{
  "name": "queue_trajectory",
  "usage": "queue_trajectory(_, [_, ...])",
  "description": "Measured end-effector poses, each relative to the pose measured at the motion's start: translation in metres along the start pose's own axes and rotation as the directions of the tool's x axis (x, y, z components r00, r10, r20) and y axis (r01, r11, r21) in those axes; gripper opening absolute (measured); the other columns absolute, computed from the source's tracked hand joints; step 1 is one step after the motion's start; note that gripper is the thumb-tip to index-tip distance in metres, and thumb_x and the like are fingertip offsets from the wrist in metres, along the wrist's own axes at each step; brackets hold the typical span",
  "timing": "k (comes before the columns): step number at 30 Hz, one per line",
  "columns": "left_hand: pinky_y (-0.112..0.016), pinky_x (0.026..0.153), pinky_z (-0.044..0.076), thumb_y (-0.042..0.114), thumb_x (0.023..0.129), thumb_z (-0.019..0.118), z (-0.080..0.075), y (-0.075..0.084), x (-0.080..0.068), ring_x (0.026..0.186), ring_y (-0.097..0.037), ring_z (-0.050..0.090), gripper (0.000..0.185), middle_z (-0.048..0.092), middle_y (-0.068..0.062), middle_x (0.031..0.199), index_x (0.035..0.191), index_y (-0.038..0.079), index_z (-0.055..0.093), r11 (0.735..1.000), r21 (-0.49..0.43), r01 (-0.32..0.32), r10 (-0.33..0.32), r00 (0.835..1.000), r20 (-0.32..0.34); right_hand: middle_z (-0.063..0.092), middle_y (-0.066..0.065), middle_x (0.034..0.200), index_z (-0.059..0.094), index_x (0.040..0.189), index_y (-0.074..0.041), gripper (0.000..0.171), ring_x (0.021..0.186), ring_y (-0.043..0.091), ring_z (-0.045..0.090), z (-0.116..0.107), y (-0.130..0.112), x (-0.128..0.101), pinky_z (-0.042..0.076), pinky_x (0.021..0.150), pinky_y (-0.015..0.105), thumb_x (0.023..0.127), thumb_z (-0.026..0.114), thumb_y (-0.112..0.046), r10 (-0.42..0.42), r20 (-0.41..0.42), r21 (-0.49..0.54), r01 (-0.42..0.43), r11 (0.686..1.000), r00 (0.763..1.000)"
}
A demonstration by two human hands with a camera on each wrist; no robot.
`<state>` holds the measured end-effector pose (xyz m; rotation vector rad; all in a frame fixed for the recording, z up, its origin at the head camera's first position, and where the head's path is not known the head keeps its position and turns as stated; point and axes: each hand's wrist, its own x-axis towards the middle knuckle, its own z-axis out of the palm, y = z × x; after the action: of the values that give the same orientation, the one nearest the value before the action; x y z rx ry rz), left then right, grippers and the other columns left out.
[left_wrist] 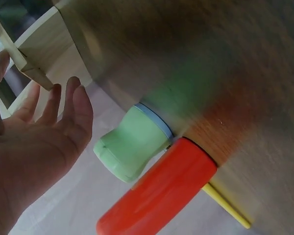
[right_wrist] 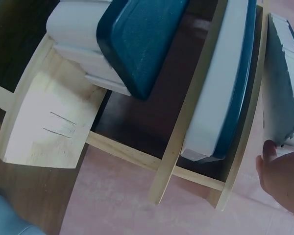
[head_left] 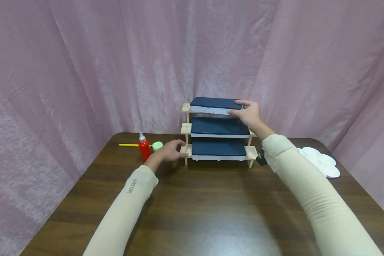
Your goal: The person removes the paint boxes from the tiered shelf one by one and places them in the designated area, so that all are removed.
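Just right of centre in the head view, at mid-height, the top box point(head_left: 215, 105) lies on the highest tier of the little wooden rack point(head_left: 186, 128), its long axis running left to right across the frame. The right hand point(head_left: 249, 113) is at that box's right end, fingers on the lid edge and thumb under the pale base, so it pinches the end. In the right wrist view only a bit of thumb point(right_wrist: 284, 178) shows at the lower right, against the box's pale side.

The left hand point(head_left: 172, 150) sits lower and to the left, at the rack's bottom left post, fingers loosely spread and touching the wood without gripping anything. So the right hand is the one on the box.

The box is flat and oblong, with a dark navy lid over a whitish base. Two more like it fill the tiers below.

Left of the left hand on the counter point(head_left: 211, 213) stand a red bottle point(head_left: 144, 147) and a green pot point(head_left: 157, 145), just beside each other.
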<state>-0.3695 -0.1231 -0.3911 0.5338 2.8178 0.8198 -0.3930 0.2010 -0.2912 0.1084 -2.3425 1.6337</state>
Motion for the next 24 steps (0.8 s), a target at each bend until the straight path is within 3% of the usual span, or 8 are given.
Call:
queue_trajectory(4, [-0.049, 0.111, 0.036, 0.032, 0.091, 0.071, -0.001, 0.001, 0.001, 0.130, -0.038, 0.046, 0.057, 0.050, -0.021, 0.142, 0.137, 0.004, 0.053, 1.000, 0.002, -0.012, 0.012, 1.000, 0.005, 0.039, 0.016, 0.154, 0.063, 0.131, -0.003, 0.060, 0.143, 0.031, 0.034, -0.001, 0.000, -0.002, 0.041, 0.108, 0.041, 0.078, 0.086, -0.019, -0.029, -0.035, 0.004, 0.029, 1.000, 0.999])
queue_trajectory(12, [-0.050, 0.110, 0.037, 0.032, 0.090, 0.073, 0.000, 0.004, 0.005, 0.128, -0.037, 0.047, 0.056, 0.050, -0.019, 0.142, 0.137, 0.008, 0.054, 1.000, 0.011, 0.015, -0.015, 1.000, -0.011, 0.039, 0.015, 0.154, 0.066, 0.128, -0.002, 0.057, 0.143, 0.030, 0.034, -0.006, 0.001, -0.005, 0.037, 0.111, 0.038, 0.077, 0.086, -0.021, -0.083, -0.086, 0.006, 0.084, 0.996, 0.993])
queue_trajectory(20, [-0.049, 0.109, 0.038, 0.035, 0.090, 0.073, 0.003, 0.004, 0.008, 0.128, -0.035, 0.048, 0.057, 0.052, -0.017, 0.142, 0.139, 0.011, 0.054, 0.997, 0.081, 0.017, -0.017, 1.000, -0.006, 0.037, 0.014, 0.156, 0.068, 0.125, -0.004, 0.058, 0.143, 0.028, 0.034, -0.013, 0.003, -0.008, 0.039, 0.109, 0.036, 0.075, 0.088, -0.026, -0.080, -0.065, 0.006, 0.081, 0.997, 0.995])
queue_trajectory(24, [-0.049, 0.109, 0.039, 0.036, 0.090, 0.073, 0.002, 0.005, 0.008, 0.128, -0.035, 0.049, 0.058, 0.052, -0.017, 0.141, 0.139, 0.011, 0.054, 0.997, 0.074, 0.008, -0.008, 1.000, -0.012, 0.036, 0.013, 0.157, 0.067, 0.126, -0.004, 0.058, 0.144, 0.028, 0.033, -0.016, 0.000, -0.010, 0.039, 0.109, 0.036, 0.076, 0.087, -0.026, -0.087, -0.059, 0.006, 0.088, 0.996, 0.994])
